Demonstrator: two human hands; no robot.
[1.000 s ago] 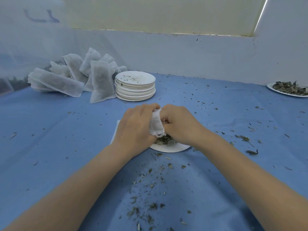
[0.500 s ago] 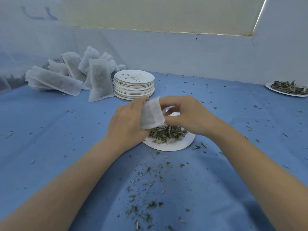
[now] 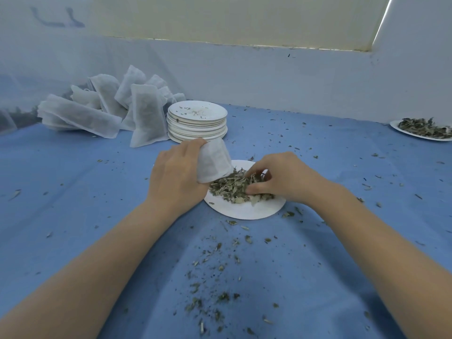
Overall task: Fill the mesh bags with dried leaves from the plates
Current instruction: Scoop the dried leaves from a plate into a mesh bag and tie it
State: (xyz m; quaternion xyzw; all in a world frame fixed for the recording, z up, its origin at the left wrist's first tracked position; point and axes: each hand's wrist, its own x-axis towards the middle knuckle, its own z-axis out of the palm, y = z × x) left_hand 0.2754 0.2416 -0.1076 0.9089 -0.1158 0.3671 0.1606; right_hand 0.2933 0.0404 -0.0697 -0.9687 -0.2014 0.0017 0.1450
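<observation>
A white plate (image 3: 247,210) lies on the blue cloth in front of me with a heap of dried leaves (image 3: 234,188) on it. My left hand (image 3: 175,174) grips a small white mesh bag (image 3: 214,161) at the plate's left edge, the bag's lower end touching the heap. My right hand (image 3: 281,178) rests on the right side of the heap, its fingers curled into the leaves and gathering a bunch of them.
A stack of used white plates (image 3: 197,122) stands behind, with a pile of filled mesh bags (image 3: 107,107) to its left. Another plate of leaves (image 3: 424,129) sits at the far right by the wall. Leaf crumbs (image 3: 215,277) litter the cloth near me.
Both hands have come apart from the bag's top. The left hand now holds the bag alone, and the right hand has dropped onto the leaf heap on the plate.
</observation>
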